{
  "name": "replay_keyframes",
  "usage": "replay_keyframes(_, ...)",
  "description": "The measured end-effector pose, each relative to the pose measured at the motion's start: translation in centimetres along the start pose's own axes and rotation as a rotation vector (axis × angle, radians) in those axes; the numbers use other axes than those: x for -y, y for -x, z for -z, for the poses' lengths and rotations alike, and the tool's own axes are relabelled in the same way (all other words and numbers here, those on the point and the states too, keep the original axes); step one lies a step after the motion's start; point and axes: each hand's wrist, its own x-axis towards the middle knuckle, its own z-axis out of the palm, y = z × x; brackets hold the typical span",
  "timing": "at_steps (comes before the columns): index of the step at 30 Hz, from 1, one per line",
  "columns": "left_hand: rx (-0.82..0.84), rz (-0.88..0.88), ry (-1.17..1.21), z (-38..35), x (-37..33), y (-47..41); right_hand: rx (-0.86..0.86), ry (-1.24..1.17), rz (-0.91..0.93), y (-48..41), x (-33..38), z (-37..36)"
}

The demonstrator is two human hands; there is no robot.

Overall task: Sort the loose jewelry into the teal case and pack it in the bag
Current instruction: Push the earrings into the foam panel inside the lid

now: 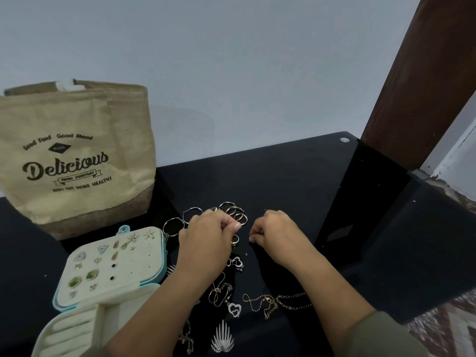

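My left hand point(206, 243) and right hand point(278, 235) are both curled; I cannot tell if they pinch anything. The hoops point(233, 211) lie just past my left hand. The open teal case point(146, 264) sits left of it, so that hand is nearer.

— The bag point(77, 155)?
— Coarse woven cloth, matt and rough, like jute.
— The table point(283, 176)?
— Black, glossy, smooth as glass.
— The case point(144, 266)?
— Smooth teal shell, with a soft, velvety cream lining. The rings point(235, 212) and chains point(278, 302) are shiny metal, gold and silver in tone.
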Motion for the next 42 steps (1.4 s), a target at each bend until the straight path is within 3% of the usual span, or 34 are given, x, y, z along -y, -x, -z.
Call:
replay_keyframes(11, -0.014, 0.014, 0.048, 0.8, 1.1, 0.8, 0.001, 0.267, 0.062, 1.1, 0.7, -0.4)
replay_keyframes(17, -0.086, 0.025, -0.053, 2.7, 3.0, 1.8, 0.022, 0.082, 0.144, 1.1, 5.1, -1.0)
replay_keyframes(26, -0.166, 0.090, 0.019, 7.5, 9.2, 3.4, 0.056, 0.003, 0.324, -0.5, 13.9, -3.5)
replay_keyframes(33, -0.154, 0.154, -0.033, 10.1, 13.9, 3.4, 0.152, -0.036, 0.269, -1.1, 17.5, -3.7)
replay_keyframes(37, -0.124, 0.071, -0.113, 9.8, 14.8, 2.7, 0.201, -0.128, 0.202, -2.4, 17.4, -4.6)
replay_keyframes(42, -0.101, -0.050, -0.150, 8.8, 14.9, 1.8, 0.144, -0.269, 0.163, -2.8, 17.0, -4.4)
